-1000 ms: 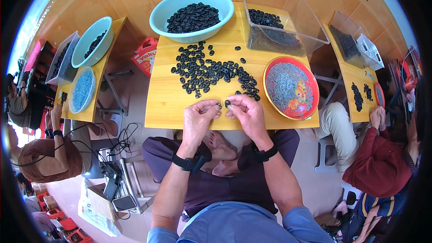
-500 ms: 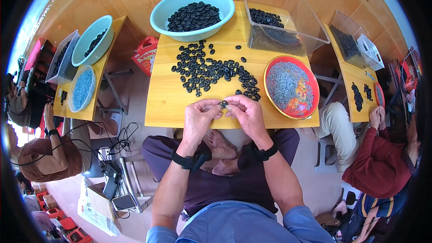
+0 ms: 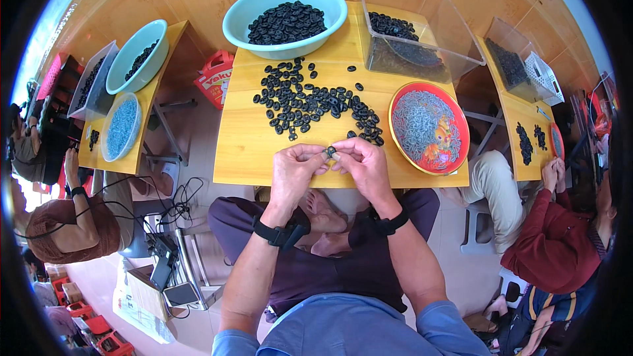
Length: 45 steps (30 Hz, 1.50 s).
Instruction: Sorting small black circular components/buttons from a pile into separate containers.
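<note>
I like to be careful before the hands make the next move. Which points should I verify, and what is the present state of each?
1. Left hand pinching the small dark piece: ok.
2. Right hand also gripping it: ok.
3. Exact orientation of that piece: cannot tell, fingers partly cover it.
4. Loose black pieces well away from the right hand: not ok, some lie close.
5. Red tray stocked with small grey parts: ok.
</note>
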{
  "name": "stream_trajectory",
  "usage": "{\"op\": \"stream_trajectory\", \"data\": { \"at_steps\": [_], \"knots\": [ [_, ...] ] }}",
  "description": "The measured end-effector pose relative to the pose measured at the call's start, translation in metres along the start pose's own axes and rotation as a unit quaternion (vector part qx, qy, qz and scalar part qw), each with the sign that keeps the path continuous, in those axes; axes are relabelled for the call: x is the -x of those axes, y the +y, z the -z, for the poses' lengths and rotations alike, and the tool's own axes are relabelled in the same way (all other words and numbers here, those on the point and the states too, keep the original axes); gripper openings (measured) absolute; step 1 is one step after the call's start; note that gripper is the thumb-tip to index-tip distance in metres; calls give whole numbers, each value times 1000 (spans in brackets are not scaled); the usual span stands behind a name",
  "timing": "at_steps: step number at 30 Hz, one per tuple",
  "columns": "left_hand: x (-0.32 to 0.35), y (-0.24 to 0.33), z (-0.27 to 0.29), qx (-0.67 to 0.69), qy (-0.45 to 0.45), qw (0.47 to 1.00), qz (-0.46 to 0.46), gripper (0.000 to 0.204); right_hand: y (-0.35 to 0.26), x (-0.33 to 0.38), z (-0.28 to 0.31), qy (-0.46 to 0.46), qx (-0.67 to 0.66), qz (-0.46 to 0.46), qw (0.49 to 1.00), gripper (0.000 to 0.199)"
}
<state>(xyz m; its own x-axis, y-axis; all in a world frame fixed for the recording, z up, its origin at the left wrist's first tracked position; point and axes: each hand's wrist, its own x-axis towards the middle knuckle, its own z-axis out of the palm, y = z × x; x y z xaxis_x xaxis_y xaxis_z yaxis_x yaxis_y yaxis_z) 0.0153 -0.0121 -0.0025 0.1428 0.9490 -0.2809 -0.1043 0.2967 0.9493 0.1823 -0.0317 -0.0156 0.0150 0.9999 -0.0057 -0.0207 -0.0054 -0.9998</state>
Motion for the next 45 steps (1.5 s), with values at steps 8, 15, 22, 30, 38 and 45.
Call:
{"op": "stream_trajectory", "data": {
  "at_steps": [8, 15, 22, 30, 38, 45],
  "knots": [
    [0, -4, 1, -16, -8, 1000, -12, 19, 0, 0, 0, -11, 26, 20, 999, 14],
    [7, 4, 1, -240, -51, 960, -137, 28, -4, 1, 1, -14, -22, -4, 1000, 21],
    [4, 0, 6, -329, -85, 913, -226, 33, -10, 0, 6, -51, -24, -50, 997, 26],
    [-1, -2, 4, -339, -73, 915, -205, 25, -10, -6, 7, -61, -14, -66, 996, 27],
    [-4, -12, 8, -380, -53, 868, -316, 19, -1, -9, 9, -47, 7, -70, 996, 22],
    [12, -9, 9, -369, -55, 881, -291, 14, -4, 1, 5, -66, 22, -58, 996, 20]
  ]
}}
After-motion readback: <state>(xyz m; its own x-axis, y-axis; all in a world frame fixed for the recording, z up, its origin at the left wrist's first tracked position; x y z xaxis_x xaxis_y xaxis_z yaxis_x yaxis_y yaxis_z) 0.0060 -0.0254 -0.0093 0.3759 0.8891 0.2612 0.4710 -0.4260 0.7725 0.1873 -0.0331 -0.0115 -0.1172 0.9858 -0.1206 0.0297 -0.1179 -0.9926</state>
